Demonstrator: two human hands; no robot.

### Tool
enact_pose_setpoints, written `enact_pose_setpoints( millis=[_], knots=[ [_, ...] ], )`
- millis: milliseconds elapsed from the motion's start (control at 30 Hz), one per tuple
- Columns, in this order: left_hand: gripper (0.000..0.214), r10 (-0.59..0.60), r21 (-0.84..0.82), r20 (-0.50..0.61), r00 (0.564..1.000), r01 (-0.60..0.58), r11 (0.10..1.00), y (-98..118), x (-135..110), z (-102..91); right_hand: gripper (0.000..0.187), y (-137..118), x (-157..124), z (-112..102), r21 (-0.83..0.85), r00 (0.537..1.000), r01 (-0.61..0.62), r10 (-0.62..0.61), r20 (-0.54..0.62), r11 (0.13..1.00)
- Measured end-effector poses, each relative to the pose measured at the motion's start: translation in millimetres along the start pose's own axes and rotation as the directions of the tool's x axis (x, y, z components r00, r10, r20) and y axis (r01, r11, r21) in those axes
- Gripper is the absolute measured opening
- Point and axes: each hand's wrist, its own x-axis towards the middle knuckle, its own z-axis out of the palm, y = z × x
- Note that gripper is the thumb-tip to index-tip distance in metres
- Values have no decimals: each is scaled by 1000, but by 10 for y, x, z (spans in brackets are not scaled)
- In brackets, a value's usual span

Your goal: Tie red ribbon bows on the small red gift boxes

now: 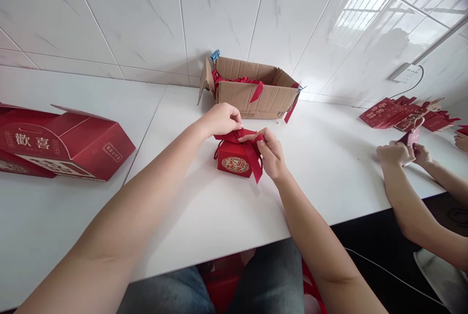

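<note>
A small red gift box [234, 163] with a gold emblem on its front stands on the white table [204, 216], straight ahead of me. A red ribbon [253, 158] runs over its top and hangs down its right side. My left hand [221, 119] pinches the ribbon at the top left of the box, fingers closed. My right hand [270, 153] pinches the ribbon at the top right, with the loose tail hanging beside it.
An open cardboard carton [252, 90] with red ribbons stands by the tiled wall. A large red printed box [62, 142] lies at the left. At the right, another person's hands [402, 152] hold a small red box, with flat red boxes [402, 113] stacked behind.
</note>
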Motion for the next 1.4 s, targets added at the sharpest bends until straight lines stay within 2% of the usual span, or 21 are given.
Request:
enact_pose_setpoints(
  millis=[233, 367, 567, 767, 933, 1133, 1400],
  knots=[
    [12, 78, -85, 7, 997, -77, 993, -24, 4, 18, 26, 11, -21, 60, 121, 997, 10, -1, -75, 993],
    [10, 90, -113, 3, 996, -89, 990, -33, 16, 25, 27, 20, -30, 84, 49, 992, 47, -41, -116, 998],
    [9, 111, -91, -45, 993, -114, 989, -18, 13, 38, 24, -6, -48, 95, 25, 994, 52, -50, -94, 998],
    [8, 111, -80, -106, 988, -119, 990, -5, 31, 96, 24, -14, -29, 94, 186, 999, 17, -8, -53, 982],
    [9, 129, -49, -61, 990, -132, 990, 25, 8, 81, 23, -27, -34, 95, 198, 998, 11, 3, -70, 980],
    [8, 91, -43, 9, 996, -90, 995, 77, -58, 5, 23, -48, -32, 95, 83, 982, 98, -83, -172, 992],
    [17, 106, 50, 51, 993, -108, 993, 18, -48, -79, 24, -40, -33, 79, 77, 988, 94, -84, -126, 993]
  ],
)
